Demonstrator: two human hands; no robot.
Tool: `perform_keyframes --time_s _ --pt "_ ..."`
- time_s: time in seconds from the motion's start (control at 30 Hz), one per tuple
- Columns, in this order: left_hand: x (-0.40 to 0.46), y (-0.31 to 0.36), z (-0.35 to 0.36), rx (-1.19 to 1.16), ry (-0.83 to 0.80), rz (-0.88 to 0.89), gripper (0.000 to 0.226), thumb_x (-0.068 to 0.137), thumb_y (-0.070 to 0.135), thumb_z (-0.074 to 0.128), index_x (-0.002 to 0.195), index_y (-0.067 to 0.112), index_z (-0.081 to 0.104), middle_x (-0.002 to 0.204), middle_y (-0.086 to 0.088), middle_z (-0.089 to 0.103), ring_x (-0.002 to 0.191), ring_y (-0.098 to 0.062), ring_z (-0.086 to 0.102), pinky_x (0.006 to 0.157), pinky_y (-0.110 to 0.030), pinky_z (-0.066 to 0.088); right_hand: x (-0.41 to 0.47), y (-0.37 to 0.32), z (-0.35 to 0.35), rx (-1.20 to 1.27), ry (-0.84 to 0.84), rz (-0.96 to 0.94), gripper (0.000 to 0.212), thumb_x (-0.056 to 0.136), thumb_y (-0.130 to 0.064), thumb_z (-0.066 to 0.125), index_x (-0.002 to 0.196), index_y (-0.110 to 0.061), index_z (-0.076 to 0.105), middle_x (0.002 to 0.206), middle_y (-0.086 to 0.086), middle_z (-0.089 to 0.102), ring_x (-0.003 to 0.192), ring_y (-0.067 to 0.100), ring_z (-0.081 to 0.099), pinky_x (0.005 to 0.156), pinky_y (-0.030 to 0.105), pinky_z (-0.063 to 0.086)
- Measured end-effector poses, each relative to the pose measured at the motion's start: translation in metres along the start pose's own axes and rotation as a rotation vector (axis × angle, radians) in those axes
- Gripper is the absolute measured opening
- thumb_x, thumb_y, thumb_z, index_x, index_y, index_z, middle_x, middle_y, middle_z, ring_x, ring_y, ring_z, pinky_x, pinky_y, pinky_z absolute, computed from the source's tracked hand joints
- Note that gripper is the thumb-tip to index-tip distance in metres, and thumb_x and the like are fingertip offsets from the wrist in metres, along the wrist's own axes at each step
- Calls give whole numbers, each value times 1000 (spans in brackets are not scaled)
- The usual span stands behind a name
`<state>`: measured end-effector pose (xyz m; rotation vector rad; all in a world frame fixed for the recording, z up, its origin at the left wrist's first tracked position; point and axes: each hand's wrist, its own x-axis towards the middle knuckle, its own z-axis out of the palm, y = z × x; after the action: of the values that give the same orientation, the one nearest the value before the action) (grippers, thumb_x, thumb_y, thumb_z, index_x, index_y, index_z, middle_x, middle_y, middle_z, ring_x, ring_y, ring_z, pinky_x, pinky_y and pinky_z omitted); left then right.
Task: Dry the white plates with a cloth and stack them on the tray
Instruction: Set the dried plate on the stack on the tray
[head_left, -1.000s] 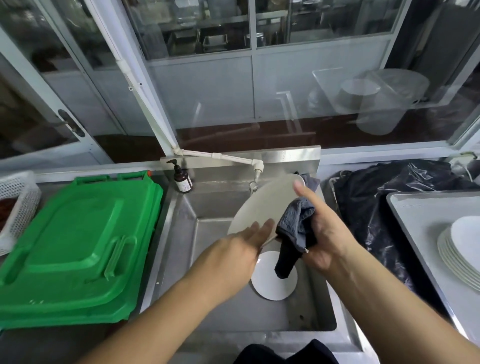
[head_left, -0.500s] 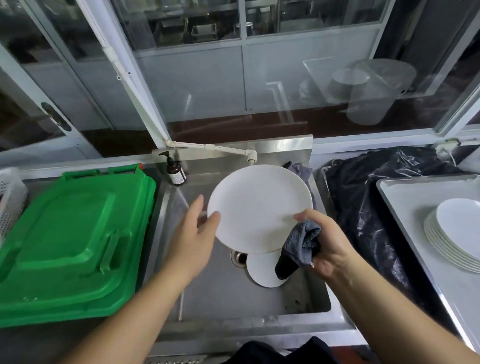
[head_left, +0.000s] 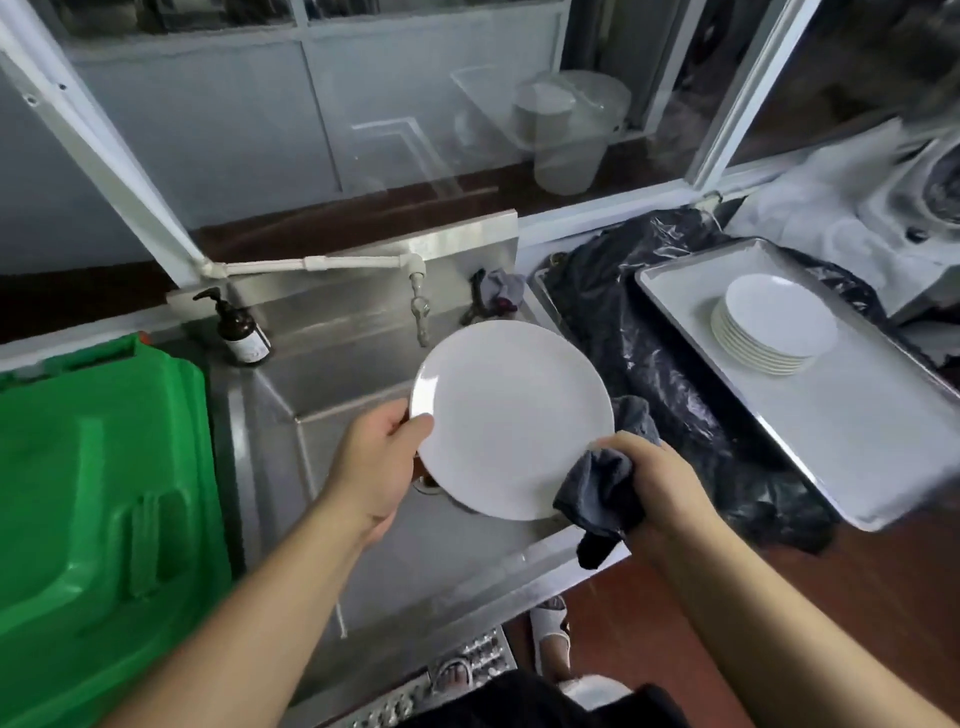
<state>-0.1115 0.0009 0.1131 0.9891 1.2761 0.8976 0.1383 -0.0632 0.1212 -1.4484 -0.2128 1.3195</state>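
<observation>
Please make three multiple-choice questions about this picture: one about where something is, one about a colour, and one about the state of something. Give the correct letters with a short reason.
1. Where is the stack of white plates?
A. in the sink
B. on the tray
C. on the green lid

2. What colour is the cloth?
A. dark grey
B. yellow
C. red

3. How is the held plate supported?
A. lying in the sink
B. held by both hands
C. resting on the stack

Answers:
1 B: the stack stands on the metal tray at the right.
2 A: the cloth is dark grey.
3 B: the left hand grips the plate's left edge, and the right hand holds the cloth against its lower right edge.
</observation>
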Motion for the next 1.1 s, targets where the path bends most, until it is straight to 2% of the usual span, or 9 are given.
perform_keyframes --time_s 0.1,0.17,0.23,0.3,0.37,0.5,0.7,0.87,1.1 --pt "-3 -10 24 54 -108 -29 26 103 6 53 99 10 78 103 -22 78 86 -28 72 69 -36 57 -17 11 -31 41 124 -22 16 77 7 71 84 -7 73 77 19 71 65 31 72 64 41 61" --pt "-7 -13 47 71 -198 -56 27 104 8 53 105 14 80 101 -17 80 86 -30 73 64 -36 58 -28 14 -59 77 196 -41 18 77 7 72 75 -11 75 79 19 70 71 32 71 74 47 58" --pt "-13 -14 74 89 -284 -77 27 102 10 55 110 17 80 104 -13 81 93 -35 74 72 -44 61 -41 15 -89 134 255 -65 18 76 7 72 76 -11 74 84 21 69 78 34 68 81 52 54" --pt "-21 -15 102 125 -351 -80 28 101 12 56 110 21 80 108 -8 81 106 -38 73 89 -51 60 -52 17 -120 188 308 -95 20 75 8 72 75 -12 73 82 21 67 73 33 68 77 50 55" --pt "-32 -15 135 155 -412 -77 29 103 11 55 109 24 81 110 -4 81 111 -35 72 96 -52 59 -64 17 -154 242 345 -130 25 77 7 70 68 -16 74 79 19 67 68 31 68 72 48 56" --pt "-58 -17 205 181 -528 -75 28 104 9 56 107 21 81 108 -8 82 102 -34 77 73 -37 62 -88 15 -223 330 421 -193 21 79 6 69 77 -14 70 82 19 66 65 29 67 75 45 54" --pt "-124 -22 328 268 -672 -9 34 100 6 56 96 26 83 105 -7 82 103 -32 74 92 -48 59 -135 3 -345 466 503 -282 28 82 8 66 81 -16 79 87 17 77 71 31 74 72 46 62" --pt "-182 -36 422 241 -752 -62 34 100 7 60 99 32 83 107 -1 82 94 -18 79 73 -33 63 -171 -1 -443 524 632 -294 28 83 6 67 100 -13 77 91 16 79 69 28 75 62 41 63" --pt "-238 -57 526 329 -831 -110 36 98 2 57 93 25 85 107 -2 82 98 -19 77 88 -48 66 -196 -1 -552 575 789 -280 32 80 0 73 111 -9 75 93 17 79 74 32 74 65 44 62"
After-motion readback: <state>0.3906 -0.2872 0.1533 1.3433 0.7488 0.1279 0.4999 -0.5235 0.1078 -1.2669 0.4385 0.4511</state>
